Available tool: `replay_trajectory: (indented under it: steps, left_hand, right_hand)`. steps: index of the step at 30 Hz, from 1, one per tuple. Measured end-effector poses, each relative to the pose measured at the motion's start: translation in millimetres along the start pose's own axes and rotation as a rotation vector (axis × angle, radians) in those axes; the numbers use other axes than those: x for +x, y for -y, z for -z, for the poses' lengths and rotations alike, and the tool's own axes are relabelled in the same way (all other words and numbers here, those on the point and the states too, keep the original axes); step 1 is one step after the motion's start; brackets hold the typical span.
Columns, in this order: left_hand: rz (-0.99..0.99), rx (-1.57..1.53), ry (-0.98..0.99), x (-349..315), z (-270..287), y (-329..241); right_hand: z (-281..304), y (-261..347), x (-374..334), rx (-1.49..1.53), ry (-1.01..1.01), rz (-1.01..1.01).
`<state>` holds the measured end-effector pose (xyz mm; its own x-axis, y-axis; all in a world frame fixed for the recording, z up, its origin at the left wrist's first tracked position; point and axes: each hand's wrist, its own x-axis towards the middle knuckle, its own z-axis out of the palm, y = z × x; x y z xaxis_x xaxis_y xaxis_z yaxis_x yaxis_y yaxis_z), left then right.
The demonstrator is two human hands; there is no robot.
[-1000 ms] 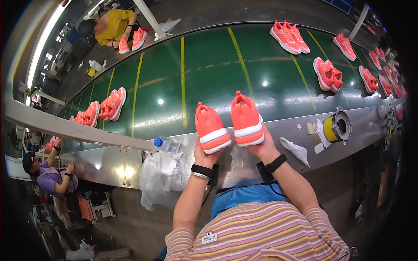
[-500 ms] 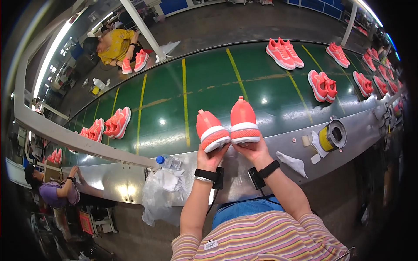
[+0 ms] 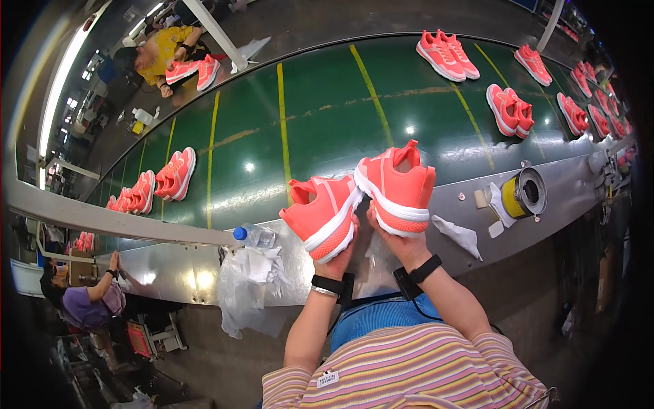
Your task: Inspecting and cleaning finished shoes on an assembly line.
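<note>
Two coral-pink sneakers with white soles are held up in front of me over the metal ledge. My left hand [image 3: 338, 258] grips the left sneaker [image 3: 319, 213] from below, its heel toward me and out to the left. From underneath, my right hand [image 3: 402, 245] is closed on the right sneaker [image 3: 398, 185], whose heel points to the right. The toes meet in the middle, and both shoes tilt so that their inner sides and textured heel soles show. My fingers are partly hidden behind the shoes.
Pairs of coral sneakers [image 3: 446, 56] stand on the green conveyor belt [image 3: 259, 146]. On the metal ledge [image 3: 436, 273] lie a blue-capped bottle [image 3: 255, 236], a plastic bag [image 3: 240, 290], a white cloth [image 3: 458, 236] and a yellow can [image 3: 523, 193]. Two co-workers [image 3: 163, 58] [image 3: 85, 300] are at left.
Both sneakers have turned in my hands, heels swinging outward and toes coming together. The far co-worker's sneakers have shifted. My view has moved slightly, and the belt sits higher in it.
</note>
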<state>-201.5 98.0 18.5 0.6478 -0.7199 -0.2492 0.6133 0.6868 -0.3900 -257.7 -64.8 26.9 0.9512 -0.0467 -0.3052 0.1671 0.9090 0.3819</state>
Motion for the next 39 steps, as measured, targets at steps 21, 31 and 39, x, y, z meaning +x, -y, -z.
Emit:
replay_trajectory:
  steps: [21,31,39]
  left_hand:
    - [-0.993,2.306,-0.630,-54.6,34.2,-62.4]
    - [0.317,2.911,-0.093,28.9,46.8,66.1]
    - [0.324,2.619,-0.079,27.6,57.2,52.3]
  right_hand:
    - [74.0,61.8,-19.6,-0.606,-0.157,0.104]
    - [104.9,83.8,-25.2,-1.553,-0.470,0.649]
    - [73.3,159.9,-61.1,-2.580,-0.340,1.226]
